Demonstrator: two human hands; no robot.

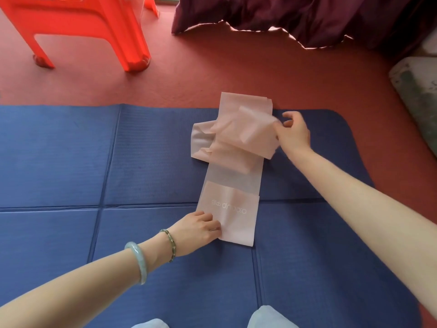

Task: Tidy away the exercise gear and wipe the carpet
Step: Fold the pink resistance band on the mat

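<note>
A person's left hand (201,229) pinches the near-left edge of a pink resistance band (233,183) lying on a blue mat (71,162), its far end overlapping the mat's far edge onto red carpet (189,74). The right hand (294,133) grips a raised fold. Bare mat stretches left.

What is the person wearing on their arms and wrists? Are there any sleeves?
No sleeves show: both forearms are bare. The left arm wears two things: a smooth, pale green bangle and, nearer the left hand, a thin bracelet of small dark green beads. The right hand and its wrist wear nothing: no ring or watch shows.
</note>
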